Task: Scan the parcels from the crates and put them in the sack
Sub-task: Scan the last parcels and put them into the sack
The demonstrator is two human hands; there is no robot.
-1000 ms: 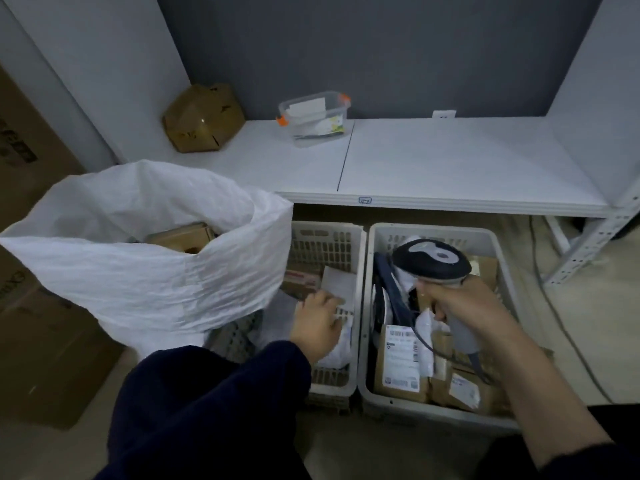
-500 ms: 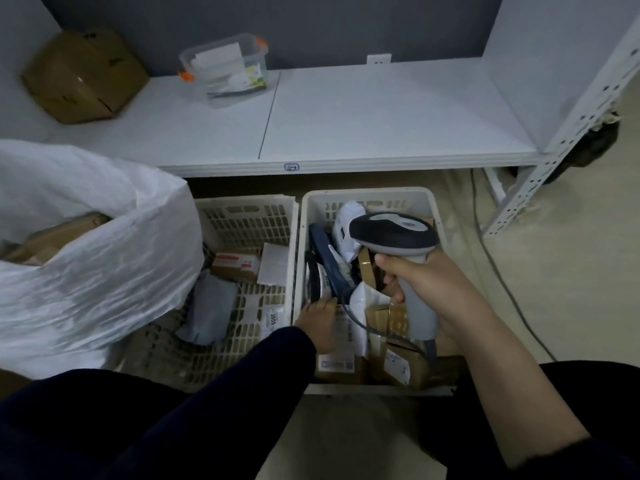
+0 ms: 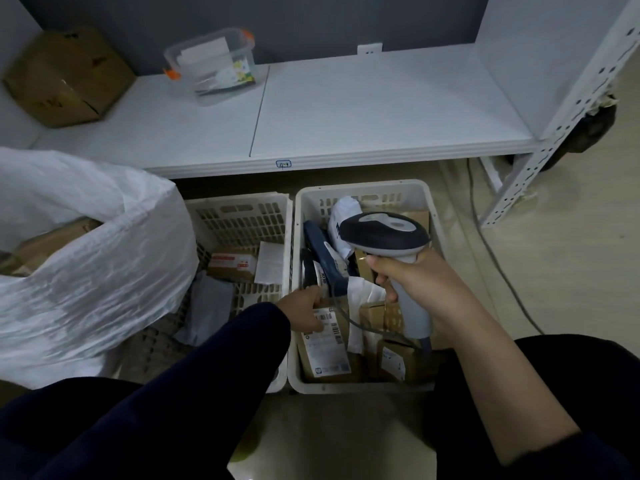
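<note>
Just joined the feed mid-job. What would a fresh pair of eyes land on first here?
The grey barcode scanner, gripped by the right hand, hangs over the right crate, which is full of parcels. Beneath it, the left hand grips a labelled cardboard parcel at that crate's near left. The big white sack gapes open on the far left.

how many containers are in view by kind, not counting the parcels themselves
plastic crates: 2 (left crate, right crate)
white sack: 1
clear tub with orange clips: 1
cardboard box on the shelf: 1
total: 5
</note>
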